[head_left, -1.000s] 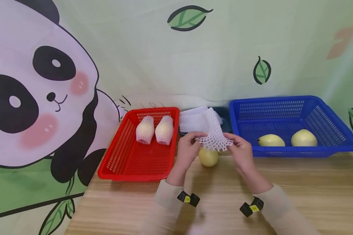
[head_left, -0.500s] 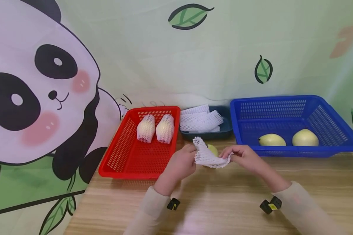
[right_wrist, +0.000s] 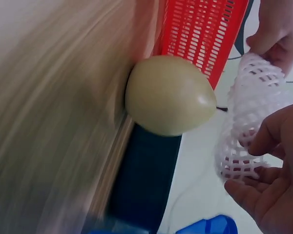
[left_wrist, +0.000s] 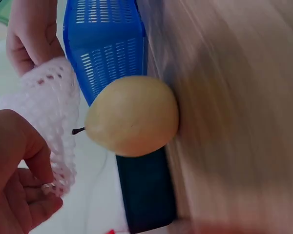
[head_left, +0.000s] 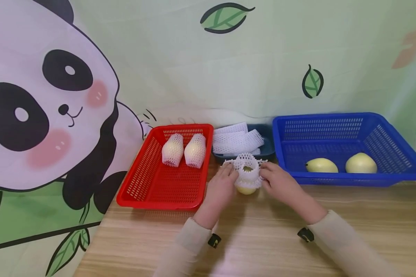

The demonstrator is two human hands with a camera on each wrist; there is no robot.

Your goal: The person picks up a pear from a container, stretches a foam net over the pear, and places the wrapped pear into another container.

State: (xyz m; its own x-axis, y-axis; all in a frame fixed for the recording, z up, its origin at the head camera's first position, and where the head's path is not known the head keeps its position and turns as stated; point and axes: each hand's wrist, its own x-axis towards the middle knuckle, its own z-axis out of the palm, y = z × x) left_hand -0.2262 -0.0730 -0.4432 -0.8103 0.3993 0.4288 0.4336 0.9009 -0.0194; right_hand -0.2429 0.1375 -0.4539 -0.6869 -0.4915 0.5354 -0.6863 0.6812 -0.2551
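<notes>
A pale yellow pear stands on the table, stem up. Both hands stretch a white foam net sleeve between them at the pear's top; through its round opening a bit of the pear shows in the head view. The left hand pinches the sleeve's left edge between thumb and fingers. At the opposite edge, the right hand pinches the mesh likewise. Both wrist views show the sleeve beside the stem end, with most of the pear bare.
Left of the hands, a red basket holds two net-wrapped pears. Behind them, a dark green tray holds several flat foam sleeves. On the right, a blue basket holds two bare pears. A panda-print backdrop hangs behind.
The sleeve, first hanging with its flared end above the pear, tipped down across the pear's front and now sits spread open at its top. Both hands moved with it, still gripping its edges.
</notes>
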